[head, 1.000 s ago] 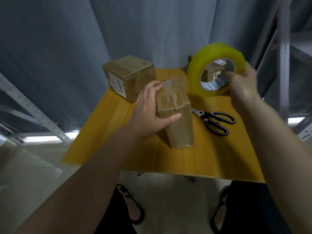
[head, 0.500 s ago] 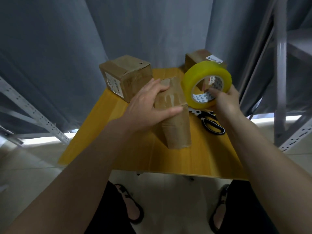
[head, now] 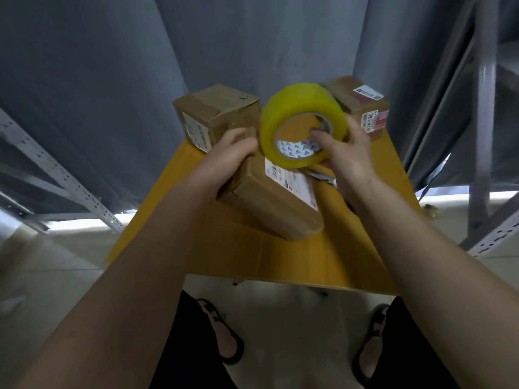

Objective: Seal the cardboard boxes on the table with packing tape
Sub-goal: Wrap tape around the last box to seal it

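At the centre of the yellow surface, the left hand clasps the near box while the right hand pinches the tape roll just above its twelve o'clock end, apparently lining up a strip; next, I'd judge, the tape's free end needs pressing down.

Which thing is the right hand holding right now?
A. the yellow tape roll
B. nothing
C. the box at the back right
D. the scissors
A: the right hand grips the yellow tape roll, thumb inside its core, just above the box that the left hand holds.
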### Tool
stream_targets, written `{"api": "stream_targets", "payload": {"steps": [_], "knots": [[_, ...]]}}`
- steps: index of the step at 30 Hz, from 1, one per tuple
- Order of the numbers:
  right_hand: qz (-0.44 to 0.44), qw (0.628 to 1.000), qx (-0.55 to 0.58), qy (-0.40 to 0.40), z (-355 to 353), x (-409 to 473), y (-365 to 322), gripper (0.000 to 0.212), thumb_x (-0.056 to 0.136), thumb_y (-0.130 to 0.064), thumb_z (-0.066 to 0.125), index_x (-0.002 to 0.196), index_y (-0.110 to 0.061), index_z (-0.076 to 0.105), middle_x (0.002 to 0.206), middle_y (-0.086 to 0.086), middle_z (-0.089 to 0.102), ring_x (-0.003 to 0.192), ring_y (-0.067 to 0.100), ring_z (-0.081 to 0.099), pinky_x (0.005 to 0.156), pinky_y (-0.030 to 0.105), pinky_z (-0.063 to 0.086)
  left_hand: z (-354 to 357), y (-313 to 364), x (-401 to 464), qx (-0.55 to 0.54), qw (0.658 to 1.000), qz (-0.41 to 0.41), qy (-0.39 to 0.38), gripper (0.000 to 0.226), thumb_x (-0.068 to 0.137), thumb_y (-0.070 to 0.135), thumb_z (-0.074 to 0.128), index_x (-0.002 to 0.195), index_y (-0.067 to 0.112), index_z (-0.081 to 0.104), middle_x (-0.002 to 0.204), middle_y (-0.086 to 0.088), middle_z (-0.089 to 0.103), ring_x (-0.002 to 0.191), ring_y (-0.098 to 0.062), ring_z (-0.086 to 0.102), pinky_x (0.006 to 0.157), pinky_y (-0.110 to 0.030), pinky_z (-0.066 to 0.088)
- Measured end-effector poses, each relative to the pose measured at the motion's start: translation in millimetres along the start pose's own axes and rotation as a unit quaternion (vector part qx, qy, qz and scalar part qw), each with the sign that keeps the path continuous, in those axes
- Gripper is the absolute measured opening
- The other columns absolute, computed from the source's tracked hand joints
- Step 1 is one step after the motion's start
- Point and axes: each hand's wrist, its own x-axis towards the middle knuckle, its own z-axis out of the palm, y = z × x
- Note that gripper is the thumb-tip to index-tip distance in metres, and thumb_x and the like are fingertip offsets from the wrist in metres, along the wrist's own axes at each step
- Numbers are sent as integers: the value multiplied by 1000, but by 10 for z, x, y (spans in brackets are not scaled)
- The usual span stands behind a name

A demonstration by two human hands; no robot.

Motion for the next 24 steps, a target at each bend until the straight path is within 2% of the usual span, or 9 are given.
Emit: {"api": "stream_targets", "payload": {"steps": [4,7,9,12,14,17,21,24], "knots": [[85,992,97,15,333,-124,178,59,75,-16,80,128,-12,54,109,6,70,97,22,70,88,45,57,-64,-222,44,-23,998,-64,-8,65,82,39,64,141,41,38,135,2,51,112,-22,57,91,-39,50],[108,993,41,4,514,-103,251,45,75,-23,81,113,-18,58,105,3,70,93,21,69,87,45,57,-49,-364,29,-39,996,-84,-6,66,84,43,65,144,43,37,138,2,53,115,-24,57,97,-43,49],[126,992,14,5,570,-47,259,41,81,-26,75,117,-18,57,105,2,70,91,21,69,86,46,57,-27,-442,26,-68,995,-79,6,66,85,40,66,145,41,38,138,2,54,116,-24,57,100,-44,48],[103,994,-27,6,590,18,270,27,85,-26,68,110,-22,58,103,1,69,95,22,67,90,48,54,19,-490,63,-98,993,-66,24,61,88,32,64,144,37,41,138,-1,55,117,-24,58,100,-42,48],[82,995,-51,15,584,42,260,26,85,-26,67,108,-22,56,104,0,68,96,22,66,91,47,53,52,-482,88,-123,990,-60,34,58,90,25,62,144,34,42,138,-3,54,116,-24,58,99,-43,49],[80,996,-26,38,541,87,258,29,84,-17,68,110,-15,56,107,7,67,99,26,66,91,48,54,92,-440,113,-164,984,-50,45,58,92,15,60,145,31,42,140,-6,52,113,-25,59,90,-39,54],[92,994,12,64,469,126,250,29,82,-10,67,109,-12,57,109,12,67,99,30,66,91,49,53,117,-392,110,-199,978,-44,48,56,92,11,60,142,33,45,135,-3,54,93,-16,66,58,-24,55],[84,992,-20,90,361,125,245,30,86,-11,65,115,-12,56,108,6,66,99,25,65,91,42,53,93,-414,105,-211,975,-40,64,54,93,12,60,140,32,47,121,1,60,86,-16,68,53,-22,54]]}}
